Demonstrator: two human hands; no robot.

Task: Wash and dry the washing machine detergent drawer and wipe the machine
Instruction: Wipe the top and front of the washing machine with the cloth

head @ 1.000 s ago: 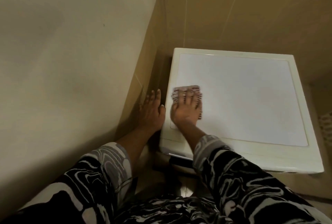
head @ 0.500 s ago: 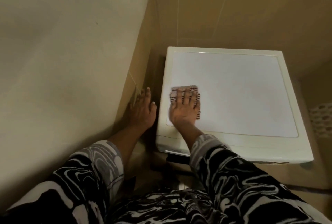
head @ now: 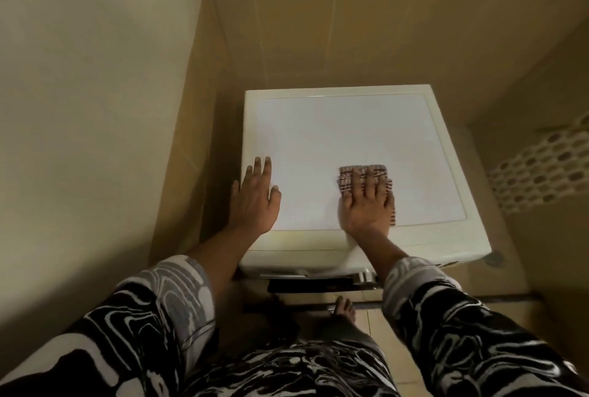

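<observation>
A white washing machine [head: 350, 129] stands in a tiled corner, seen from above. On its flat top lies a checked brown cloth [head: 349, 173], near the front and right of centre. My right hand [head: 366, 205] presses flat on the cloth with fingers spread and straight. At the top's front left edge my left hand [head: 255, 199] rests flat, fingers straight, holding nothing. The detergent drawer is not visible.
A plain wall [head: 95, 110] runs close along the machine's left side, and tan tiles [head: 350, 30] back it. A patterned mosaic strip [head: 541, 170] shows at the right. My bare foot [head: 344, 307] stands on the floor below the machine's dark front edge [head: 312, 285].
My right hand has slid the cloth rightward from the top's left edge toward the middle. My left hand has moved from the gap beside the machine onto its top.
</observation>
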